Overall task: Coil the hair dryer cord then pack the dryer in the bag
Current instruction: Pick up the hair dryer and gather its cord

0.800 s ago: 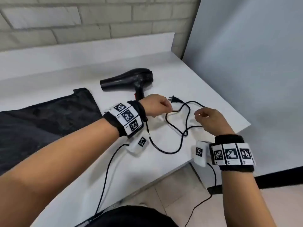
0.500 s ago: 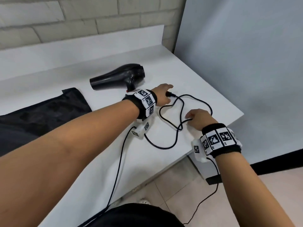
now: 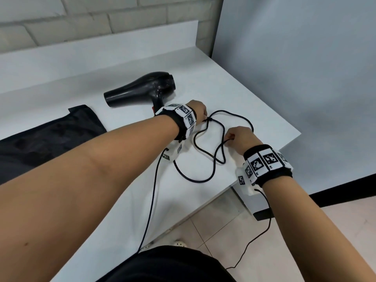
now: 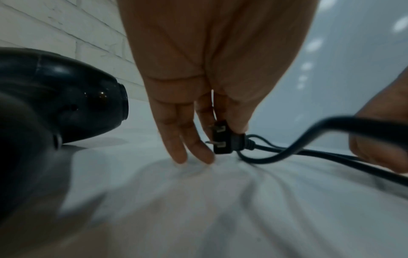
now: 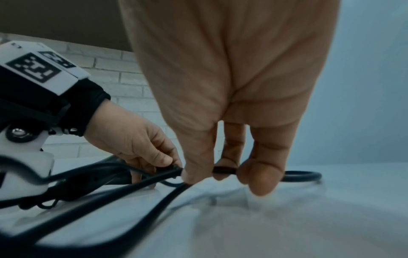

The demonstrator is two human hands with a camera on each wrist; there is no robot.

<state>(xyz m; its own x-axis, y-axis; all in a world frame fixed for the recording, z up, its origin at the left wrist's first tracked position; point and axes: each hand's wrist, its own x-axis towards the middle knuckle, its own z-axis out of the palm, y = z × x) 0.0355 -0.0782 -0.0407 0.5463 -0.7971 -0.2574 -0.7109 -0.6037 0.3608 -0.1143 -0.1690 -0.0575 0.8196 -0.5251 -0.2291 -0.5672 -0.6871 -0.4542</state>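
Observation:
A black hair dryer [image 3: 142,89] lies on its side on the white table [image 3: 234,84], nozzle to the left. Its black cord [image 3: 219,147] sprawls in loose loops between my hands. My left hand [image 3: 198,112] pinches the two-pin plug [image 4: 222,139] between thumb and fingers just right of the dryer's handle. My right hand [image 3: 239,139] pinches a stretch of the cord [image 5: 223,170] low over the table. The black bag [image 3: 40,139] lies flat at the left.
The table's right corner and front edge [image 3: 264,165] sit close to my right wrist. A thin wrist-camera cable [image 3: 150,200] runs off the front edge. A brick wall stands behind and a grey panel [image 3: 295,68] on the right; tiled floor lies below.
My left hand has taken hold of the plug and drawn it left toward the dryer handle. My right hand dropped onto the cord and pinched it.

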